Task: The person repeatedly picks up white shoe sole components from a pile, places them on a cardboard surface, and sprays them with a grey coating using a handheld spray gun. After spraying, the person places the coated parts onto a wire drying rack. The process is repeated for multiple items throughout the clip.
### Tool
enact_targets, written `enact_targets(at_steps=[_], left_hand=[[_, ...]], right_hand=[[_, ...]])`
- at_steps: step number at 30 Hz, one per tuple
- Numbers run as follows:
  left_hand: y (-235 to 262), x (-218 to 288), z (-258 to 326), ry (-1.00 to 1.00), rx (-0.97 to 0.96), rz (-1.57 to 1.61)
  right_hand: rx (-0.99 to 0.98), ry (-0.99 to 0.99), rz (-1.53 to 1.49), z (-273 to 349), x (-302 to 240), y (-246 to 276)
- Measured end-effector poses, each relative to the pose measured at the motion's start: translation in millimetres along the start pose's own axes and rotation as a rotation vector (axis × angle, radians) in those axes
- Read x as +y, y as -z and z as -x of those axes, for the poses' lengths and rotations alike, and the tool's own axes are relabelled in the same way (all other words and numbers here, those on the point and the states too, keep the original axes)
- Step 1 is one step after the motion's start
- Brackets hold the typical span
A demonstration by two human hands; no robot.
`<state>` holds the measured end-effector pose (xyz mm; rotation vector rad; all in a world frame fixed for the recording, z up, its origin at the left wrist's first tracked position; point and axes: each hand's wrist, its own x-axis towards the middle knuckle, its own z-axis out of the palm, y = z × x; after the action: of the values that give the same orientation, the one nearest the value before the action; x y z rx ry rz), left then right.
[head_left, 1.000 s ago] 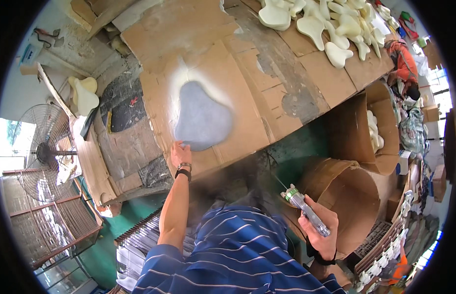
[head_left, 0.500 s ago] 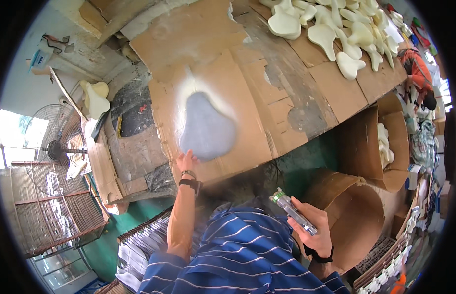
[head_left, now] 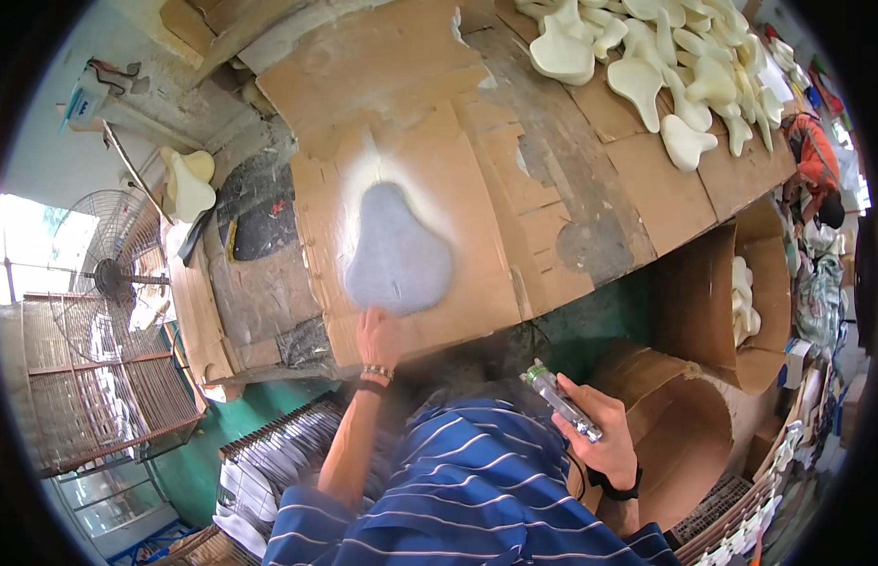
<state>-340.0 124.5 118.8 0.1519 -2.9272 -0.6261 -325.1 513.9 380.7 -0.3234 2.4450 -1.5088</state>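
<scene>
**Head view: grey pear-shaped piece under the left hand, spray gun in the right**

The left hand (head_left: 376, 332) lies with fingers spread on the near edge of the grey pear-shaped piece (head_left: 398, 253), which rests on a cardboard sheet (head_left: 476, 203) covering the table (head_left: 571, 160). To its right, lower down, the right hand (head_left: 597, 436) is closed around a small spray gun (head_left: 561, 401), held clear of the table. Far beyond the right hand lie cream cut-out shapes (head_left: 665, 75).

Bright daylight, blown-out glare at left behind the fan (head_left: 108, 274), strong fisheye bending, black vignetted rim, mostly sharp
</scene>
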Motion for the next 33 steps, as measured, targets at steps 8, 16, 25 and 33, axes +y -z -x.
enact_targets(at_steps=[8,16,25,33], left_hand=[[-21,-31,2,0.301,0.197,-0.086],[-43,-2,-15,0.145,0.039,-0.211],[-22,9,21,0.182,0.093,0.082],[-51,-8,1,0.259,0.035,-0.256]], right_hand=[[-0.06,-0.003,-0.005,-13,6,-1],[-0.095,-0.002,0.062,-15,12,-5],[-0.106,-0.026,0.088,-13,15,-8],[-0.137,-0.02,0.099,-15,18,-12]])
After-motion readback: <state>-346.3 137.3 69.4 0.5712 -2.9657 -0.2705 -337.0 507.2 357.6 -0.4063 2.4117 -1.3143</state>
